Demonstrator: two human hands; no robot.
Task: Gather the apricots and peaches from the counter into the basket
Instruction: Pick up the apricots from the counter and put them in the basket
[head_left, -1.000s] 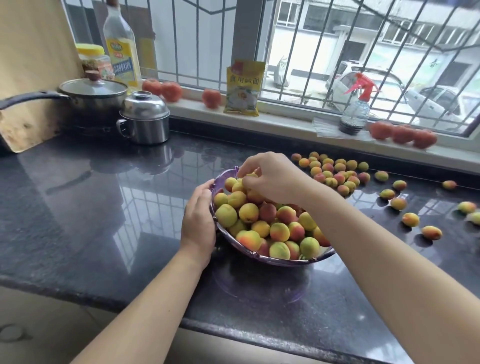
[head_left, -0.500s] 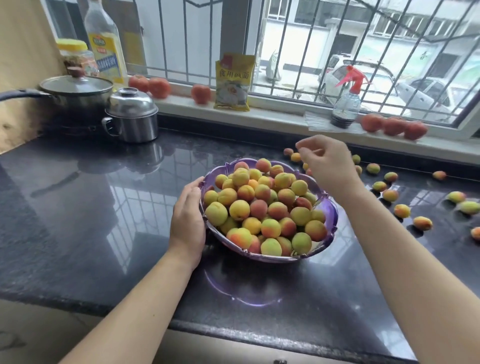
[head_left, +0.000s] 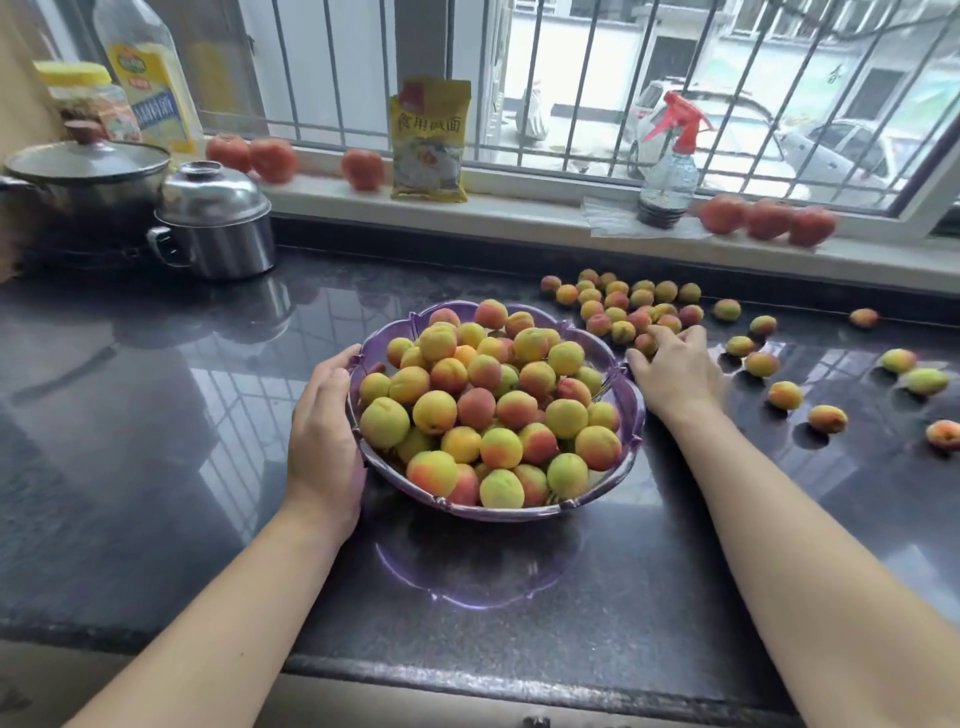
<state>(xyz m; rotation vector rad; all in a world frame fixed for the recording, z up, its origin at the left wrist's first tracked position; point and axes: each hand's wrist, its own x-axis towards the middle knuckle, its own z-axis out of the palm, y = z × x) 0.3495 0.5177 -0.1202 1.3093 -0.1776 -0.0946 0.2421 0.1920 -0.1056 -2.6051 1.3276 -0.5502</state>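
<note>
A purple plastic basket stands on the dark counter, heaped with yellow, green and red apricots and peaches. My left hand cups the basket's left rim. My right hand lies just right of the basket with its fingers spread. Its fingertips touch the near edge of a tight pile of small fruit on the counter, and one apricot sits between thumb and fingers. Several loose fruits lie scattered farther right.
A steel lidded pot and a lidded pan stand at the back left. On the windowsill are tomatoes, a yellow packet, a spray bottle, an oil bottle and a jar. The counter's front edge runs below the basket.
My right hand left the basket, where it set fruit down, and moved right and down onto the pile on the counter. My left hand stayed on the rim.
</note>
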